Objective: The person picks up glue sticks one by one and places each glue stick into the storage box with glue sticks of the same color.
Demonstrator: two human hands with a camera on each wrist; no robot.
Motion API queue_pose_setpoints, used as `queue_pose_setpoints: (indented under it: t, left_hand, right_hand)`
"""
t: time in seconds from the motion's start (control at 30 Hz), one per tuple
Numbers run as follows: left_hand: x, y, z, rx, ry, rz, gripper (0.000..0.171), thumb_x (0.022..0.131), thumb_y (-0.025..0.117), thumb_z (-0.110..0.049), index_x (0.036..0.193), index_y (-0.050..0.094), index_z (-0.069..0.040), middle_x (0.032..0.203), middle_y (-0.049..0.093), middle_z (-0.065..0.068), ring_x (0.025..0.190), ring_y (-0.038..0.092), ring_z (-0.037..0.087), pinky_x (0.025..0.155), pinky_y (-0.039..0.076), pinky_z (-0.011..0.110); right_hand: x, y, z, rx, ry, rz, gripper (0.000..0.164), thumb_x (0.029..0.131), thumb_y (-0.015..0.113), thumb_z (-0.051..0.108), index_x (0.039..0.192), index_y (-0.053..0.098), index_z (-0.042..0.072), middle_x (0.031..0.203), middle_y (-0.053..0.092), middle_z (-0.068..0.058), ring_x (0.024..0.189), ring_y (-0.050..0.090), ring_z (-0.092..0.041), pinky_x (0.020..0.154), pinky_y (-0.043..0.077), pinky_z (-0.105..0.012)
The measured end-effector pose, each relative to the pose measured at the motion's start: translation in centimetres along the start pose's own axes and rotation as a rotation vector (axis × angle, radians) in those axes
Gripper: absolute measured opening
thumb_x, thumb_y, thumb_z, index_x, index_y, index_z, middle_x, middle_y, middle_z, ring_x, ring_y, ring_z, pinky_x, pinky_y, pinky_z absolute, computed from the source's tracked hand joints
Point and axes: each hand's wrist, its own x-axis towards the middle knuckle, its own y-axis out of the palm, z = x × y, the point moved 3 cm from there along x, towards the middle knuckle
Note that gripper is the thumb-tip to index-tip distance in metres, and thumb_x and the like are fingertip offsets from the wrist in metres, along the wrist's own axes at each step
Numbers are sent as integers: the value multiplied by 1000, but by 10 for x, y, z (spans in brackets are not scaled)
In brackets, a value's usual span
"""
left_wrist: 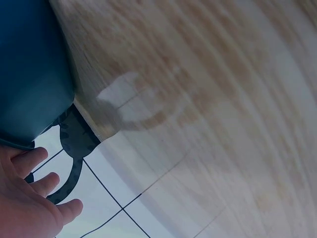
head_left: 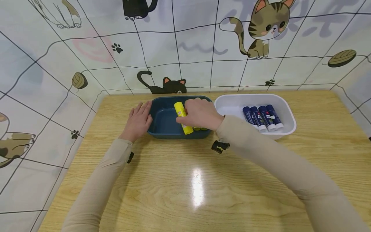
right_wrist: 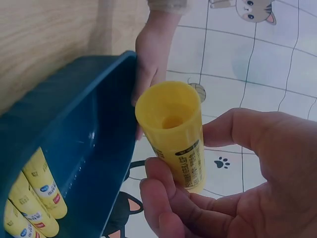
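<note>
Between thumb and fingers, my right hand (head_left: 201, 113) pinches a yellow glue stick (head_left: 181, 111), held tilted above a dark blue bin (head_left: 163, 124). In the right wrist view, the hollow round end of that glue stick (right_wrist: 187, 158) faces the camera. Three more yellow glue sticks (right_wrist: 48, 191) lie side by side inside the bin; in the head view my right hand mostly covers them. My left hand (head_left: 138, 121) rests at the bin's left rim with its fingers stretched out; the left wrist view shows its fingertips beside the bin wall.
To the right stands a white bin (head_left: 232, 104) with several dark blue glue sticks (head_left: 266, 117) in a row, partly behind my right sleeve. Both bins sit on a wooden table (head_left: 162, 180). A cat-printed cloth (head_left: 197, 48) rises behind the table.
</note>
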Motion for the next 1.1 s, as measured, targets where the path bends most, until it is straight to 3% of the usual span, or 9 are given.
queue_pose_setpoints:
  t: [0.27, 0.37, 0.47, 0.6, 0.73, 0.93, 1.07, 1.1]
  left_hand:
    - [0, 0, 1, 13, 8, -9, 57, 104, 31, -23, 155, 14, -6, 159, 17, 12, 146, 7, 33, 114, 5, 55]
    - [1, 1, 2, 16, 12, -13, 57, 104, 31, -23, 155, 14, -6, 159, 17, 12, 145, 7, 33, 114, 5, 55]
    - [2, 0, 2, 10, 15, -14, 57, 104, 31, -23, 155, 15, -6, 159, 18, 13, 145, 8, 34, 114, 5, 55]
    - [2, 0, 2, 8, 14, -9, 57, 103, 30, -24, 155, 15, -5, 159, 18, 13, 145, 8, 34, 114, 5, 55]
    - [2, 0, 1, 4, 13, -13, 57, 103, 31, -23, 155, 16, -5, 159, 19, 13, 145, 8, 33, 114, 5, 55]
    - [3, 0, 0, 9, 15, -18, 57, 103, 30, -23, 155, 16, -6, 159, 19, 13, 145, 8, 33, 114, 6, 55]
    - [3, 1, 1, 10, 13, -15, 57, 103, 29, -24, 155, 15, -6, 159, 19, 13, 145, 8, 33, 114, 6, 55]
    - [3, 1, 2, 11, 12, -16, 57, 103, 29, -24, 155, 16, -6, 159, 19, 13, 145, 8, 33, 114, 6, 55]
  right_hand:
    - [26, -3, -2, -35, 5, 69, 39, 87, 61, 34, 55, 52, 15, 48, 41, 4, 42, 34, -11, 41, 19, -22]
    - [39, 0, -2, -71, 38, 120, 43, 90, 59, 35, 54, 48, 15, 48, 39, 4, 42, 32, -11, 41, 17, -22]
    - [51, 4, -3, -106, 82, 172, 43, 92, 58, 38, 57, 52, 15, 52, 48, 2, 45, 40, -12, 42, 21, -23]
    - [65, 12, -5, -135, 119, 228, 38, 94, 56, 40, 66, 60, 13, 67, 65, -5, 54, 53, -14, 50, 36, -26]
    - [76, 17, -8, -139, 158, 269, 31, 93, 57, 39, 78, 66, 13, 73, 69, -5, 54, 56, -12, 61, 45, -30]
    - [88, 24, -14, -152, 230, 417, 27, 92, 59, 32, 96, 72, 10, 80, 71, -5, 57, 59, -12, 66, 48, -28]
    - [96, 32, -22, -93, 261, 430, 25, 90, 61, 27, 100, 72, 7, 76, 71, -5, 59, 63, -15, 68, 49, -30]
    - [104, 48, -42, 58, 191, 320, 25, 87, 64, 23, 102, 71, 5, 78, 69, -4, 61, 62, -13, 67, 49, -27]
